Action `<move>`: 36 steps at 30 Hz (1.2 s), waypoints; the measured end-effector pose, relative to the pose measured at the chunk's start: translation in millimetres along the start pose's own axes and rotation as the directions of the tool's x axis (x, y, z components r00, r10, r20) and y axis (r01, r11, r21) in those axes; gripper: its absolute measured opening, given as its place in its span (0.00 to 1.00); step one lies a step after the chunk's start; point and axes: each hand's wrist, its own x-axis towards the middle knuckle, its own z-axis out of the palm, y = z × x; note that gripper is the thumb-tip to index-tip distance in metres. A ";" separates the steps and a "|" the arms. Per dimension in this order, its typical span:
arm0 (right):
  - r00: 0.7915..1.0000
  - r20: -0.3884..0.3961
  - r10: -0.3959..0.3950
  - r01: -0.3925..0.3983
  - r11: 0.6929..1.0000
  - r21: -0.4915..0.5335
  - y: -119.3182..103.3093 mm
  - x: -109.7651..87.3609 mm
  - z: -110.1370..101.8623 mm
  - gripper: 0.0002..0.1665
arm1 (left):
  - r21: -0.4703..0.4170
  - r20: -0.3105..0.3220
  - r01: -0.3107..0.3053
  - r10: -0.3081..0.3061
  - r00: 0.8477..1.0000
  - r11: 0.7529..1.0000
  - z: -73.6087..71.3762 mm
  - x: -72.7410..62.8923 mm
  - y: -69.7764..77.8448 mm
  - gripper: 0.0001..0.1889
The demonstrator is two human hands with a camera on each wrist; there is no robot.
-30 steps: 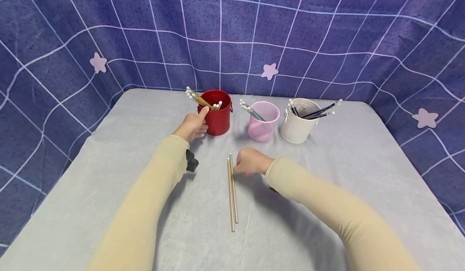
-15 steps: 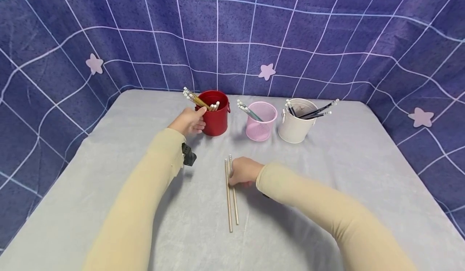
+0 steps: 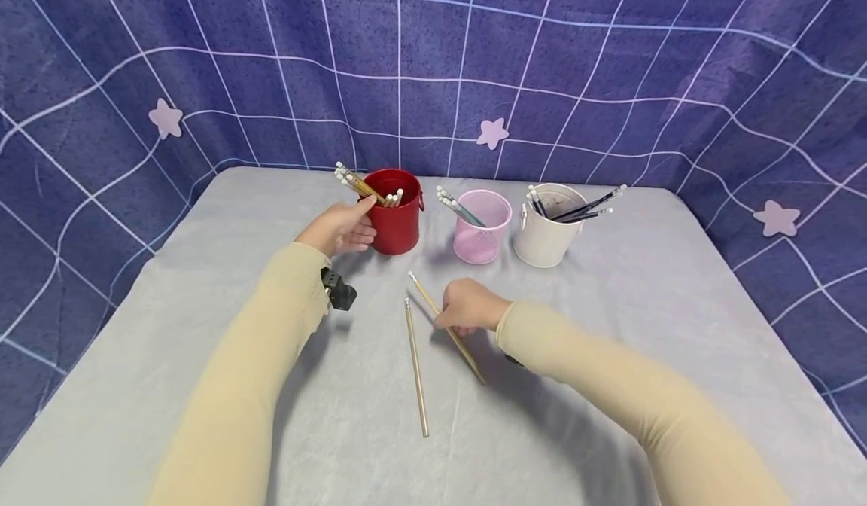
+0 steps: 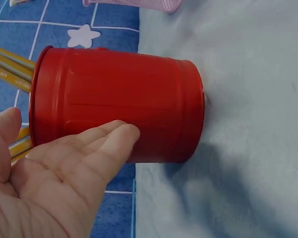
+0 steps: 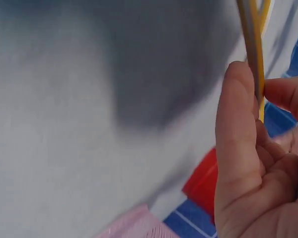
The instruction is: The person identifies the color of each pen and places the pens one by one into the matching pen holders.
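My left hand (image 3: 336,229) lies against the side of a red bucket (image 3: 396,227), fairly straight fingers touching its wall and the thumb up by the rim. Yellow pencils (image 3: 353,181) with white erasers lean out of this bucket. Between thumb and fingers, my right hand (image 3: 470,304) pinches a yellow pencil (image 3: 427,294), slanted with its eraser end up and to the left; the right wrist view shows the pinched pencil (image 5: 253,39) close up. A second yellow pencil (image 3: 416,370) lies on the table just left of it.
Right of the red bucket stand a pink mesh cup (image 3: 477,246) holding green pencils (image 3: 462,208) and a white bucket (image 3: 542,242) holding dark pencils (image 3: 585,212). A grey cloth covers the table (image 3: 609,325). Behind hangs a blue gridded curtain (image 3: 433,62) with pale stars.
My right hand has taken hold of one of the two pencils on the table and swung it slantwise, away from the other. The left hand stays at the red bucket.
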 end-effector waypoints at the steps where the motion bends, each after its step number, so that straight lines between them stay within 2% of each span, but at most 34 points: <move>1: 1.000 -0.010 -0.012 0.012 1.000 -0.014 0.7 -0.9 -4.0 0.12 | 0.004 0.014 0.001 -0.001 1.000 1.000 -0.9 -0.2 -0.9 0.40; 4: 0.998 -0.039 -0.051 0.050 0.998 -0.025 2.6 -2.9 -16.4 0.10 | 0.020 0.059 0.010 -0.011 0.998 1.000 -1.5 -0.4 -4.1 0.41; 7: 0.983 -0.122 -0.137 0.135 0.991 -0.024 3.2 -5.5 -29.2 0.08 | 0.005 0.093 0.029 -0.030 0.995 1.000 0.2 0.8 -7.9 0.42; 10: 0.938 -0.255 -0.237 0.248 0.969 0.012 2.3 -9.3 -42.0 0.06 | -0.023 0.112 0.025 -0.022 0.993 0.999 2.8 1.6 -10.6 0.42; 12: 0.905 -0.334 -0.265 0.302 0.951 0.063 0.7 -12.6 -50.8 0.05 | -0.043 0.111 0.019 -0.014 0.994 0.999 4.2 1.5 -11.5 0.42; 14: 0.884 -0.393 -0.255 0.327 0.936 0.128 -1.2 -16.0 -58.6 0.03 | -0.055 0.105 0.016 -0.011 0.994 0.998 5.3 1.5 -11.8 0.42; 17: 0.872 -0.441 -0.213 0.335 0.916 0.221 -2.6 -18.9 -68.8 0.03 | -0.064 0.091 0.025 -0.019 0.996 0.998 6.2 1.2 -12.3 0.41; 22: 0.835 -0.516 -0.192 0.347 0.911 0.223 -4.7 -23.1 -82.2 0.04 | -0.070 0.080 0.029 -0.023 0.997 0.997 6.9 0.6 -12.1 0.41; 25: 0.802 -0.570 -0.181 0.358 0.908 0.216 -8.4 -26.2 -89.6 0.06 | -0.076 0.081 0.026 -0.020 0.997 0.997 6.9 0.2 -11.6 0.41; 28: 0.759 -0.628 -0.172 0.397 0.887 0.237 -13.8 -28.2 -96.9 0.08 | -0.073 0.084 0.025 -0.019 0.996 0.997 6.3 0.5 -11.3 0.41; 33: 0.656 -0.734 -0.178 0.492 0.838 0.236 -26.5 -28.4 -111.7 0.08 | -0.077 0.086 0.018 -0.012 0.996 0.997 5.4 2.0 -10.7 0.41; 35: 0.620 -0.764 -0.180 0.511 0.831 0.219 -32.1 -27.2 -116.1 0.07 | -0.085 0.081 0.016 -0.009 0.997 0.996 5.3 2.4 -10.8 0.41; 36: 0.609 -0.773 -0.176 0.512 0.832 0.214 -35.0 -26.6 -117.4 0.07 | -0.091 0.079 0.015 -0.008 0.997 0.996 5.4 2.4 -11.0 0.41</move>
